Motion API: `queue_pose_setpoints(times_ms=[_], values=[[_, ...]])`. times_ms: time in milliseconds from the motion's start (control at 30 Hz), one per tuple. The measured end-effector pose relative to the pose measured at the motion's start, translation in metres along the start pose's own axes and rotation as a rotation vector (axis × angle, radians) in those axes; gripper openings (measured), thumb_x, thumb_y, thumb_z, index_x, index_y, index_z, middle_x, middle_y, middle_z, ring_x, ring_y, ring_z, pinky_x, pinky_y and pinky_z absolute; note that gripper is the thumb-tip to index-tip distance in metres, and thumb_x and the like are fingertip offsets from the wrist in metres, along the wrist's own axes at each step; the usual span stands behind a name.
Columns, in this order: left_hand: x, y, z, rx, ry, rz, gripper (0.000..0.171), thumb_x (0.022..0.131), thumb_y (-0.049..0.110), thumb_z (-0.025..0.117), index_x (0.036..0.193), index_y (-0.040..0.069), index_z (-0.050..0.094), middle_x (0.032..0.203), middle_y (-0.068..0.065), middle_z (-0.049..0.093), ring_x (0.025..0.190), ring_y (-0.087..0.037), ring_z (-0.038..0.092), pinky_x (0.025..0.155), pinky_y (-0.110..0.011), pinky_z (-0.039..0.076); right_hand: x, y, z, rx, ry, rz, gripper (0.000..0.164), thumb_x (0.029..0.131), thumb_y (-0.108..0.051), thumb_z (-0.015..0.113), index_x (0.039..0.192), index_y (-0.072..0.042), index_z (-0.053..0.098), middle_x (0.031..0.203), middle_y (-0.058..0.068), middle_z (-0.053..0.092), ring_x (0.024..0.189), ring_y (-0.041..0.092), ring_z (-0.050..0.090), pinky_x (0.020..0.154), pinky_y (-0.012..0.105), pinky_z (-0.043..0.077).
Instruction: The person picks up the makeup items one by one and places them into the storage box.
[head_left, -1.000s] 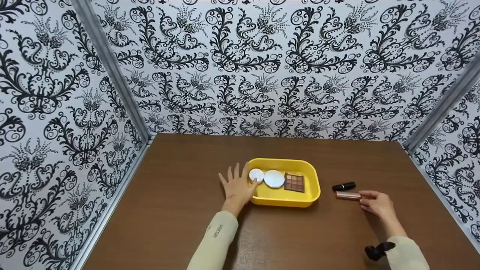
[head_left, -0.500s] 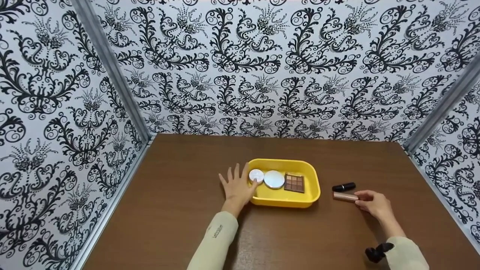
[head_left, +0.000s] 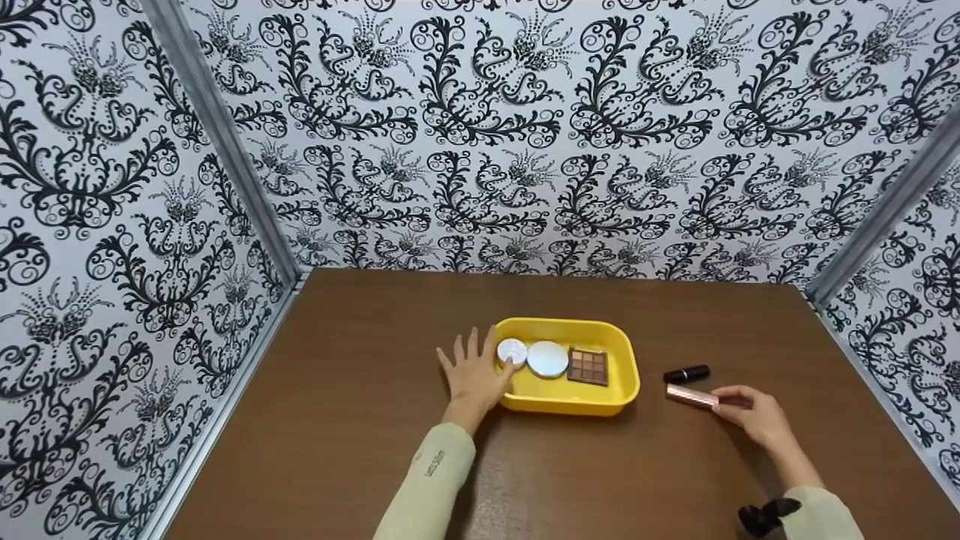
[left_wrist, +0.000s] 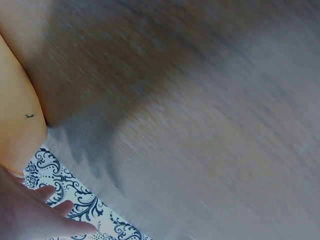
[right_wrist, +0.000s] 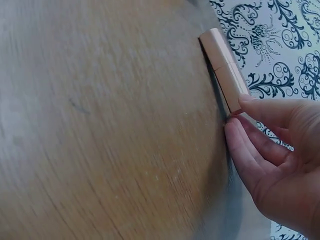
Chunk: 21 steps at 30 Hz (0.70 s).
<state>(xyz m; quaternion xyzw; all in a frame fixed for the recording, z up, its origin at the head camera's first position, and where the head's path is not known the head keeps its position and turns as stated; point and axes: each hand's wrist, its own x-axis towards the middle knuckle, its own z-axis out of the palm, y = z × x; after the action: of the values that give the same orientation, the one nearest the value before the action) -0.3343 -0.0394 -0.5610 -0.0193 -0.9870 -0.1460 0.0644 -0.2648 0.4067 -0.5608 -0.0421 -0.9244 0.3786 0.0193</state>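
My right hand (head_left: 759, 418) pinches one end of a rose-gold lipstick tube (head_left: 691, 397) between thumb and fingertips, low over the table. In the right wrist view the tube (right_wrist: 223, 67) points away from the fingers, with a seam across it. Just behind lies a black lipstick tube (head_left: 687, 373). At the left end of a yellow tray (head_left: 562, 407), my left hand (head_left: 477, 381) rests with fingers spread and straight, thumb over the rim. Inside the tray sit a small white round container (head_left: 511, 350), a larger white round compact (head_left: 547, 359) and an eyeshadow palette (head_left: 588, 366).
The brown wooden table (head_left: 360, 360) carries the tray and both tubes. Black-and-white patterned walls (head_left: 495, 150) stand behind and at the sides, with grey metal posts (head_left: 240, 172) at the corners. A black strap piece (head_left: 769, 516) hangs at the right wrist.
The right hand has shifted slightly with the rose-gold tube, whose far end now angles a little up and to the left. The left hand and tray look the same.
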Motion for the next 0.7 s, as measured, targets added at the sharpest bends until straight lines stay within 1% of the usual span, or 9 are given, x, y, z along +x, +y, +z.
queue_pose_setpoints(times_ms=[33, 100, 200, 267, 333, 467, 567, 700], values=[[0.0, 0.0, 0.0, 0.001, 0.0, -0.001, 0.069, 0.096, 0.058, 0.042, 0.157, 0.031, 0.029, 0.162, -0.01, 0.033, 0.149, -0.041, 0.029, 0.118, -0.071, 0.013, -0.001, 0.0, 0.0, 0.049, -0.01, 0.008, 0.035, 0.089, -0.016, 0.075, 0.114, 0.008, 0.068, 0.107, 0.021, 0.073, 0.08, -0.007, 0.057, 0.069, 0.014, 0.047], [0.0, 0.0, 0.0, -0.001, 0.002, -0.001, 0.069, 0.096, 0.058, 0.042, 0.157, 0.031, 0.029, 0.162, -0.01, 0.033, 0.149, -0.041, 0.029, 0.118, -0.071, 0.012, -0.003, 0.0, 0.0, 0.215, -0.048, 0.046, 0.033, 0.089, -0.011, 0.073, 0.114, 0.011, 0.066, 0.101, 0.014, 0.074, 0.081, -0.008, 0.059, 0.072, 0.013, 0.052], [0.0, 0.0, -0.001, -0.007, -0.001, -0.003, 0.068, 0.096, 0.057, 0.042, 0.157, 0.03, 0.029, 0.163, -0.01, 0.033, 0.149, -0.041, 0.028, 0.119, -0.071, 0.012, -0.006, -0.001, -0.001, 0.491, -0.121, 0.133, 0.024, 0.091, -0.004, 0.069, 0.112, 0.005, 0.068, 0.097, -0.001, 0.07, 0.084, -0.003, 0.064, 0.079, 0.018, 0.058], [0.0, 0.0, 0.0, -0.009, -0.005, -0.004, 0.068, 0.096, 0.057, 0.042, 0.157, 0.03, 0.029, 0.163, -0.01, 0.032, 0.15, -0.041, 0.028, 0.119, -0.071, 0.012, -0.007, -0.001, -0.001, 0.645, -0.161, 0.19, 0.021, 0.092, -0.002, 0.067, 0.112, 0.0, 0.07, 0.098, -0.006, 0.065, 0.088, 0.001, 0.067, 0.084, 0.022, 0.059], [0.0, 0.0, 0.0, -0.007, -0.01, -0.007, 0.069, 0.096, 0.057, 0.042, 0.158, 0.03, 0.028, 0.163, -0.01, 0.032, 0.15, -0.041, 0.028, 0.119, -0.071, 0.011, -0.008, -0.001, -0.002, 0.722, -0.185, 0.22, 0.019, 0.092, -0.001, 0.067, 0.111, -0.005, 0.071, 0.1, -0.005, 0.062, 0.09, 0.004, 0.067, 0.087, 0.025, 0.06], [-0.001, 0.0, 0.0, -0.011, -0.005, -0.007, 0.069, 0.096, 0.058, 0.043, 0.157, 0.03, 0.029, 0.163, -0.01, 0.032, 0.149, -0.041, 0.028, 0.119, -0.071, 0.011, -0.011, -0.003, -0.003, 0.823, -0.206, 0.259, 0.018, 0.092, -0.001, 0.067, 0.107, -0.007, 0.073, 0.102, -0.003, 0.06, 0.091, 0.006, 0.069, 0.088, 0.027, 0.059], [-0.001, 0.0, 0.0, -0.022, 0.002, -0.005, 0.069, 0.095, 0.058, 0.044, 0.157, 0.03, 0.03, 0.162, -0.01, 0.033, 0.149, -0.042, 0.029, 0.118, -0.072, 0.011, -0.012, -0.005, -0.003, 0.877, -0.221, 0.277, 0.016, 0.092, 0.0, 0.066, 0.101, -0.011, 0.074, 0.099, -0.004, 0.064, 0.091, 0.005, 0.069, 0.088, 0.025, 0.059], [0.0, -0.001, 0.001, -0.026, 0.005, -0.005, 0.068, 0.095, 0.057, 0.045, 0.156, 0.031, 0.032, 0.162, -0.01, 0.034, 0.149, -0.042, 0.029, 0.118, -0.072, 0.011, -0.015, -0.008, -0.002, 0.913, -0.223, 0.281, 0.02, 0.093, 0.0, 0.064, 0.096, -0.016, 0.075, 0.096, -0.007, 0.067, 0.091, 0.003, 0.069, 0.088, 0.023, 0.058]])
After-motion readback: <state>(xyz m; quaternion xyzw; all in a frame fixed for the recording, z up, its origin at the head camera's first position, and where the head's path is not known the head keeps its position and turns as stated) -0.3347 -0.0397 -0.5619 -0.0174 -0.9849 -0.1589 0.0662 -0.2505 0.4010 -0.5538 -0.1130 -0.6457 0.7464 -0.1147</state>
